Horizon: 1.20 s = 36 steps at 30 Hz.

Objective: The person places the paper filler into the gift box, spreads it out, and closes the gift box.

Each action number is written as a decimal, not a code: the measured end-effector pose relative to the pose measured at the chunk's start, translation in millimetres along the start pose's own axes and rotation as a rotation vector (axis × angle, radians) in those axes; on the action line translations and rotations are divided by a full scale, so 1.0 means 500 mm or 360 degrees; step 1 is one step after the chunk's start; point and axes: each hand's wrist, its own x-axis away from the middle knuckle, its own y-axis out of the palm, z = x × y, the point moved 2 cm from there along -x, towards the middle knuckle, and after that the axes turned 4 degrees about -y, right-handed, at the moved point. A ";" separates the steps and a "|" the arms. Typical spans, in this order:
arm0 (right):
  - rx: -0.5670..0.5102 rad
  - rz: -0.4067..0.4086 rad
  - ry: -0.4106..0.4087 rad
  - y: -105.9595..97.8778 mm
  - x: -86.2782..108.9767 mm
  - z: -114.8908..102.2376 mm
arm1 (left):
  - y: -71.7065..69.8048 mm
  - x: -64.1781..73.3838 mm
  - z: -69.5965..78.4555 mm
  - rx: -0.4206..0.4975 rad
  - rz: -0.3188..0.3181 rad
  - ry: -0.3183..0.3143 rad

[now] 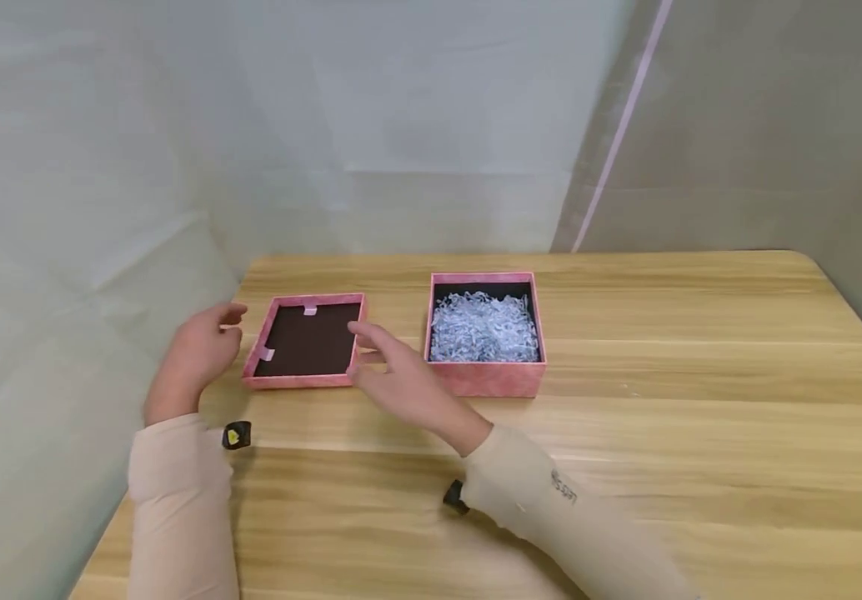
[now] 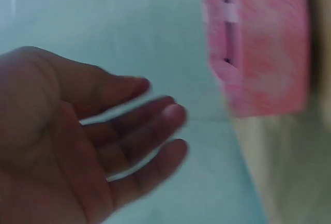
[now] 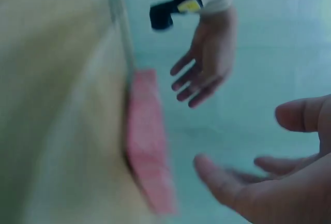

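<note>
A pink box lid (image 1: 318,333) lies inside up on the wooden table, its dark lining and two pale ribbon tabs showing. My left hand (image 1: 202,354) is just off the lid's left side, fingers loosely bent around nothing. In the left wrist view, a gap shows between that hand (image 2: 103,141) and the pink lid wall (image 2: 274,48). My right hand (image 1: 408,383) reaches across to the lid's right edge, which its fingertips overlap in the head view. From the right wrist view, the thumb and fingers of this hand (image 3: 279,182) are spread apart, with nothing between them.
To the right of the lid stands a pink box (image 1: 487,381) filled with pale blue shredded paper (image 1: 483,327). The wooden table (image 1: 701,375) extends far to the right. Pale sheeting (image 1: 401,125) hangs behind it and along the left. A small black camera sits on each wrist.
</note>
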 end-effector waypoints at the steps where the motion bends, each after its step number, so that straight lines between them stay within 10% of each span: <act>1: -0.0053 -0.0025 0.0072 0.016 -0.014 0.011 | 0.005 -0.004 -0.011 -0.0035 -0.0041 -0.0046; 8: -0.0365 0.0040 0.0366 0.075 -0.083 0.079 | 0.057 -0.031 -0.040 -0.0157 -0.0244 -0.0209; 19: -0.0383 0.0091 0.0353 0.068 -0.094 0.091 | 0.083 -0.044 -0.043 -0.0152 -0.0180 -0.0295; 29: -0.0104 0.0326 -0.0010 0.035 -0.077 0.019 | 0.046 -0.025 0.024 0.0001 0.0409 -0.0138; 36: -0.0256 0.0457 -0.0290 -0.003 -0.056 -0.027 | 0.030 0.002 0.084 0.0077 0.0700 -0.0084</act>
